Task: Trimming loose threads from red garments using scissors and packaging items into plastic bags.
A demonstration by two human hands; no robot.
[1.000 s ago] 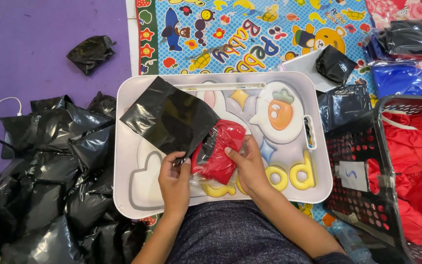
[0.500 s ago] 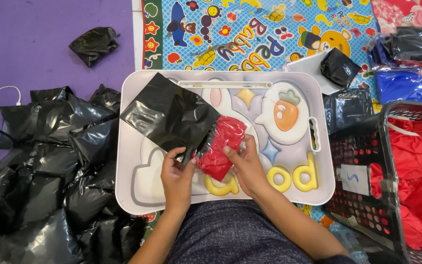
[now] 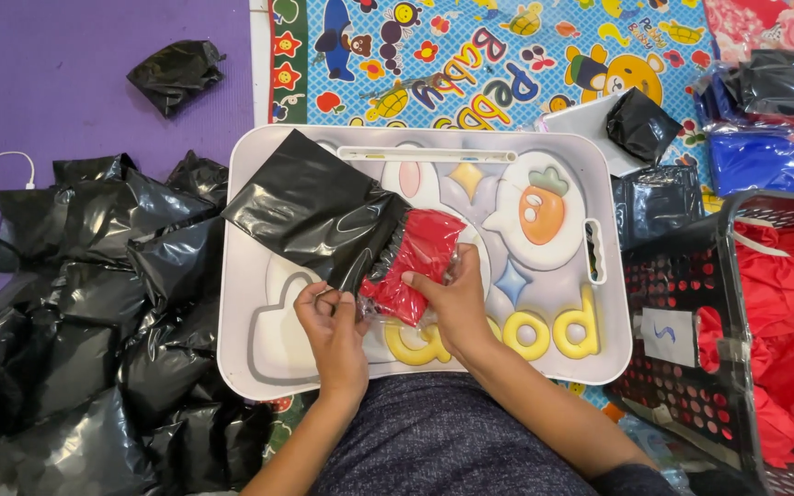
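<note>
A tray (image 3: 599, 363) lay on the play mat (image 3: 507, 55); bagged parcels (image 3: 94, 303) piled left of it, a basket (image 3: 691, 386) stood right.

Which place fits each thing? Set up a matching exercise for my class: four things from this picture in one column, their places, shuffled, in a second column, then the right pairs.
Things:
1. red packet
2. black bag
3. blue packet
4. basket

Places:
A. on the patterned mat, far right
B. under the right hand
C. pinched at its mouth by the left hand
D. right of the tray, holding red cloth

Pairs: 1-B, 2-C, 3-A, 4-D
</note>
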